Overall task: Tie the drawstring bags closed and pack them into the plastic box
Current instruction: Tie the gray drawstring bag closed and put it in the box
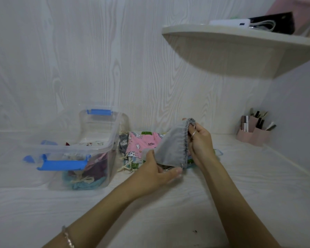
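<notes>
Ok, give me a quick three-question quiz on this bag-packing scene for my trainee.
1. True or false: the left hand and right hand both hold the grey bag.
2. The plastic box is: A empty, B partly filled with bags, C closed with a lid.
3. Fill in: the pink bag lies to the ____ of the box.
Key: 1 true; 2 B; 3 right.

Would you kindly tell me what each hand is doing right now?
Left hand: grips the grey fabric drawstring bag's lower corner.
Right hand: pinches the same bag's gathered top edge.
</notes>
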